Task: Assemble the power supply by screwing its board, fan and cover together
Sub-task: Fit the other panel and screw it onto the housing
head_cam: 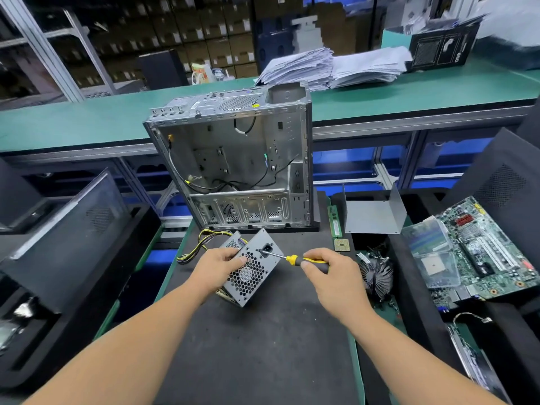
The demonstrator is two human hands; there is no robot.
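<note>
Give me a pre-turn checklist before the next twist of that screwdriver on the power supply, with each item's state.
1. Left hand holds the power supply steady: ok, fingers lie over its grille face.
2. Right hand has a grip on the screwdriver handle: ok.
3. Tip meets the face beside the power socket: ok.
4. Tip seated in a screw head: cannot tell, too small.
5. Yellow and black cables clear of the tool: ok, they trail off to the left rear.
6. Unit flat on the black mat: not ok, it is tilted up on an edge.
</note>
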